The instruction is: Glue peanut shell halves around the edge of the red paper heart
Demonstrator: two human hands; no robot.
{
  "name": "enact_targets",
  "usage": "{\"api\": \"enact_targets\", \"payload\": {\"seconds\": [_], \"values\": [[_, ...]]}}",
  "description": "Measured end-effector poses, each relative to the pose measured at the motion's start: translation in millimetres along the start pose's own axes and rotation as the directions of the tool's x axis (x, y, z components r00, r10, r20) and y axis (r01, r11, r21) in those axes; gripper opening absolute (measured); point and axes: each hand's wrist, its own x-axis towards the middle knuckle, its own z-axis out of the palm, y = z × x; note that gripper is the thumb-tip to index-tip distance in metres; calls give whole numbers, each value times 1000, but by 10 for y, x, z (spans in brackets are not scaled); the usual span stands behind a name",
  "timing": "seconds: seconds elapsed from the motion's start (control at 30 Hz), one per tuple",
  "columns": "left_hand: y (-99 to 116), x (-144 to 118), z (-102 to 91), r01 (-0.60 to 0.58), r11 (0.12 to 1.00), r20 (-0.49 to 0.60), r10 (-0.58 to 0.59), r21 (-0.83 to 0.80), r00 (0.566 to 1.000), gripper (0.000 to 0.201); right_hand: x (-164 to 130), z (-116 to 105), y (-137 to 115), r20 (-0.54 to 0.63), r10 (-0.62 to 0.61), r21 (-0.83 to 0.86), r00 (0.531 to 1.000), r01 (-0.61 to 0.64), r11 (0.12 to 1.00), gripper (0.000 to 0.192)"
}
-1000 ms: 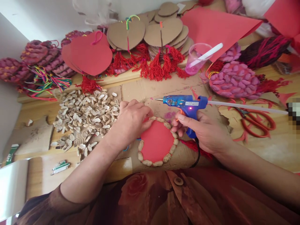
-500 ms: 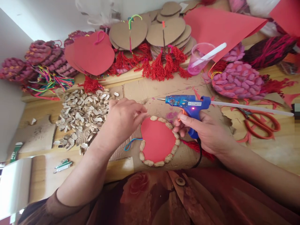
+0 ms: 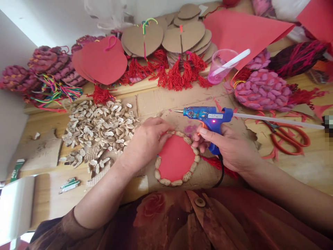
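A red heart-shaped card [image 3: 175,157] lies on a cardboard sheet [image 3: 166,99] in front of me, its edge lined with peanut shells [image 3: 186,140]. My left hand [image 3: 147,140] rests on the card's upper left edge, fingertips pressing at the shell border. My right hand [image 3: 229,146] grips a blue hot glue gun [image 3: 208,116] with a lit red lamp, its nozzle pointing left above the card. A clear glue stick [image 3: 275,119] juts out behind the gun. A red tassel [image 3: 217,164] trails from the card's right side.
A heap of peanut shell halves [image 3: 96,130] lies to the left. Red scissors [image 3: 288,139] sit at the right. Cardboard hearts [image 3: 182,36], red hearts [image 3: 101,60], red tassels, a pink cup [image 3: 221,64] and pink shell-covered pieces [image 3: 262,90] crowd the back.
My left hand lifted off the card and moved left half a second ago, then came back down onto the card's upper left edge. The glue gun stayed nearly still.
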Motion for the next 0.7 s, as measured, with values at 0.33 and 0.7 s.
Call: {"api": "enact_targets", "payload": {"seconds": [0.33, 0.7], "values": [[23, -34, 7, 8, 1000, -44, -8, -5, 999, 11, 21, -7, 11, -2, -7, 2, 1000, 7, 1000, 21], [-22, -186, -197, 208, 978, -147, -208, -20, 967, 10, 12, -10, 21, -39, -23, 43, 999, 25, 999, 20]]}}
